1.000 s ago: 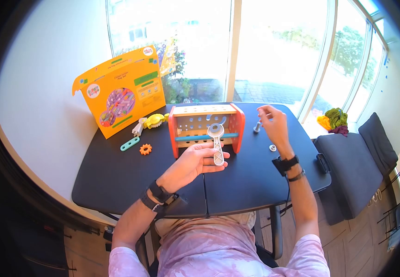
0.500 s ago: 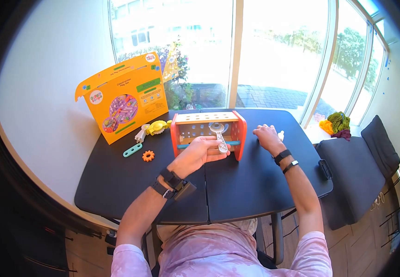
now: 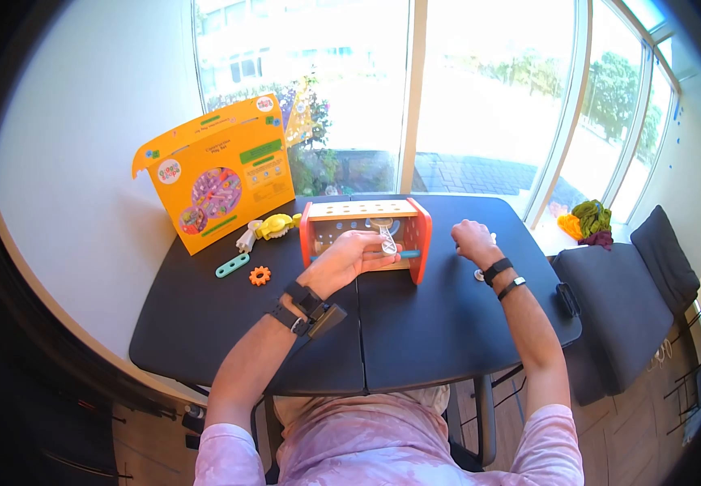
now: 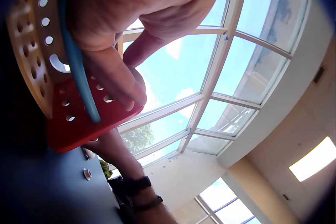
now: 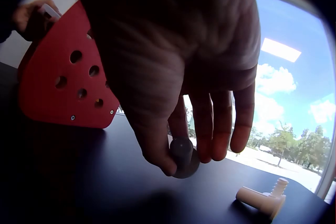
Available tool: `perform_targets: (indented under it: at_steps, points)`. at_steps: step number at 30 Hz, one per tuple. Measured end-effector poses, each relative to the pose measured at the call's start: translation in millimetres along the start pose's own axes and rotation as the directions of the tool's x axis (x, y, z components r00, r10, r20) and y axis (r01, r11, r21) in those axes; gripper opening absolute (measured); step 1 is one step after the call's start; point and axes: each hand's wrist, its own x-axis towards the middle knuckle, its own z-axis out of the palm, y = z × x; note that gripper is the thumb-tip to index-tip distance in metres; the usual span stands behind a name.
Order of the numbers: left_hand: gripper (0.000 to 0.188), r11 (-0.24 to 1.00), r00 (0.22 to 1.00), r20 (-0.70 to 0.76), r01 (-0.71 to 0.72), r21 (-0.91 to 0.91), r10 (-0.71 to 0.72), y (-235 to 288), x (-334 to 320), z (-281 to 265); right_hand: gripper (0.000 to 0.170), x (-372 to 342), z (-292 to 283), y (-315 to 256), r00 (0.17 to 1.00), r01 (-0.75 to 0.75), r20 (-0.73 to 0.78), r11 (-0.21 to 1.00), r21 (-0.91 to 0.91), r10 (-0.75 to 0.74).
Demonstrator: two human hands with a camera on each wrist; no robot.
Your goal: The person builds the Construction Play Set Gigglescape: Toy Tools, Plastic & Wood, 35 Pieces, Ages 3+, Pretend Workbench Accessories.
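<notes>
Black table (image 3: 188,324) is standing before tall windows (image 3: 488,105), daylight pouring over both hands. Left hand (image 3: 350,255) is pinching a white wrench-shaped piece (image 3: 386,235) between thumb and fingers. Just beyond those fingers, a red-sided toy bench (image 3: 358,209) is standing upright, a teal rod (image 3: 409,254) spanning it.

Right hand (image 3: 473,241) is working well apart from the left, past the bench's side. Thumb and forefinger are pinching a grey bolt (image 5: 181,150); the other fingers are hanging loosely extended, slightly apart. Cannot tell whether the bolt is resting on the table or lifted. A pale bolt (image 5: 257,199) is lying beyond the fingertips; a small nut (image 3: 479,275) is sitting nearer the wrist.

Progress, as judged: assembly is seemingly at an early stage. Frame and rod are looking complete; both hands are holding parts, yet wrench piece and bolt are staying apart, neither visibly fixed to the bench. Left of the left fingers, a teal strip (image 3: 232,265), orange gear (image 3: 259,275) and yellow piece (image 3: 274,227) are lying loose, apparently awaiting use.
</notes>
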Motion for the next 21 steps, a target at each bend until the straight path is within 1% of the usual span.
perform_targets:
  at_steps: [3,4,6,8,9,12,15,18,19,21]
  points:
    - [0.031,1.0,1.0,-0.008,0.006,0.0,-0.006,-0.2,4.8,-4.1,0.012,1.2,-26.0,-2.2,0.989,0.016,-0.146,0.984,0.176,0.01]
    - [0.031,1.0,1.0,-0.009,0.011,0.002,-0.011,-0.4,6.0,-5.4,0.015,5.5,-32.8,-2.4,0.976,0.034,-0.216,0.964,0.263,0.025]
    - [0.03,1.0,1.0,0.001,-0.001,0.02,0.001,-0.3,7.6,-8.2,0.019,18.9,-47.6,-2.7,0.936,0.086,-0.344,0.9,0.426,0.074]
    - [0.029,1.0,1.0,-0.005,-0.008,0.028,0.008,1.9,8.1,-6.4,0.022,30.0,-70.7,-11.9,0.893,0.129,-0.417,0.795,0.593,0.167]
    - [0.029,1.0,1.0,-0.016,-0.009,0.026,0.009,4.0,7.9,-4.1,0.024,35.1,-83.3,-17.9,0.869,0.157,-0.444,0.73,0.665,0.217]
    - [0.029,1.0,1.0,-0.026,-0.014,0.007,0.014,6.7,8.4,-3.2,0.029,50.7,-115.7,-35.9,0.924,0.194,-0.301,0.389,0.901,0.237]
    - [0.03,1.0,0.999,-0.05,-0.003,-0.011,0.002,7.2,9.0,-2.3,0.029,68.2,-126.9,-57.2,0.963,0.228,-0.243,0.128,0.965,0.119]
    - [0.032,1.0,0.999,-0.05,-0.017,-0.009,0.016,7.8,10.5,-2.4,0.032,81.4,-126.0,-78.7,0.976,0.195,-0.205,0.125,0.973,0.068]
    - [0.032,1.0,0.999,-0.045,-0.028,-0.005,0.028,8.1,10.2,-2.6,0.029,88.7,-121.9,-83.4,0.976,0.193,-0.206,0.141,0.971,0.078]
    - [0.033,1.0,0.999,-0.042,-0.026,-0.009,0.025,8.9,8.4,-1.5,0.03,100.1,-114.3,-89.6,0.972,0.201,-0.223,0.237,0.951,0.07]
